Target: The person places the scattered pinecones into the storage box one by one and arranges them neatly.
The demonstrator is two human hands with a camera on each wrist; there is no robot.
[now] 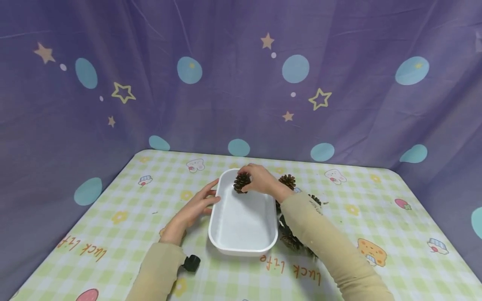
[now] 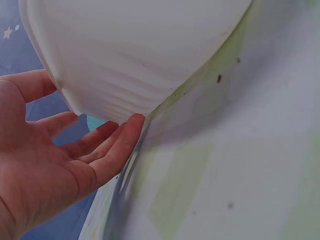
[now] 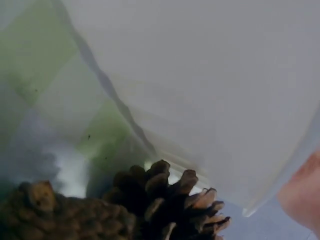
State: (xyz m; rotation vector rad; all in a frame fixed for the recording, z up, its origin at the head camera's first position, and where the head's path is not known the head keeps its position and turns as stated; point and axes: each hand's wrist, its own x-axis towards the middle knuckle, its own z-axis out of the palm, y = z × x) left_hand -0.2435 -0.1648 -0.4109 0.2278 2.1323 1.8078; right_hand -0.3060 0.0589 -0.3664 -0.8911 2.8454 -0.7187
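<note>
A white rectangular tray (image 1: 242, 228) stands on the table with its inner floor showing. Over its far end my right hand (image 1: 260, 179) pinches a brown pine cone (image 1: 241, 183) between thumb and fingers. My left hand (image 1: 195, 207) lies against the tray's left side, fingers spread and fairly straight. In the left wrist view, the left fingertips (image 2: 134, 125) touch the tray's outer wall (image 2: 120, 60). The right wrist view catches only a bit of the right hand (image 3: 304, 196) at its edge, beside the tray wall (image 3: 210, 90).
Several more pine cones (image 1: 288, 181) lie along the tray's right side, partly hidden under the right forearm; two show close up (image 3: 165, 200) in the right wrist view. A checked cloth (image 1: 361, 259) covers the table. A purple curtain (image 1: 233, 108) hangs behind it.
</note>
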